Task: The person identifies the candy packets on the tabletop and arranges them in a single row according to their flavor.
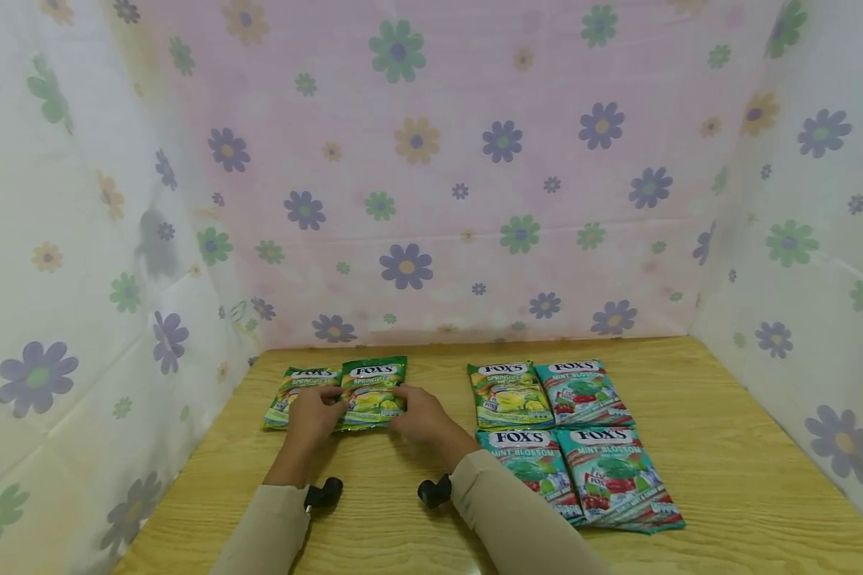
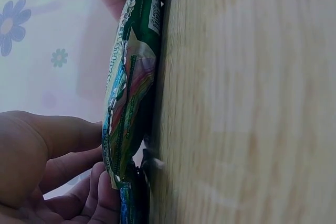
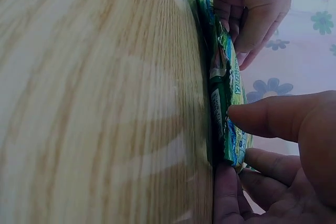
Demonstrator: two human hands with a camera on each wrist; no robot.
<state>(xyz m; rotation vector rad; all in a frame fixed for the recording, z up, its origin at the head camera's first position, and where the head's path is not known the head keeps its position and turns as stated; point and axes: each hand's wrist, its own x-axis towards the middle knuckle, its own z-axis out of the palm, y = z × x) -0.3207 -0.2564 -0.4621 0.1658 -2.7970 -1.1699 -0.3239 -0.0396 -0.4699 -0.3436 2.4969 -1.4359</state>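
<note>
On the wooden table [image 1: 726, 447], four candy packets [image 1: 557, 431] lie in a square before a flowered curtain [image 1: 417, 160].

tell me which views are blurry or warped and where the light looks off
Head view: sharp, evenly lit, soft shadows under the hands; table edges bow slightly. Left wrist view: turned sideways, the green packet fairly sharp, left hand close and soft, backdrop washed out. Right wrist view: also sideways, wood grain smeared, right hand dim, bluish cast.
</note>
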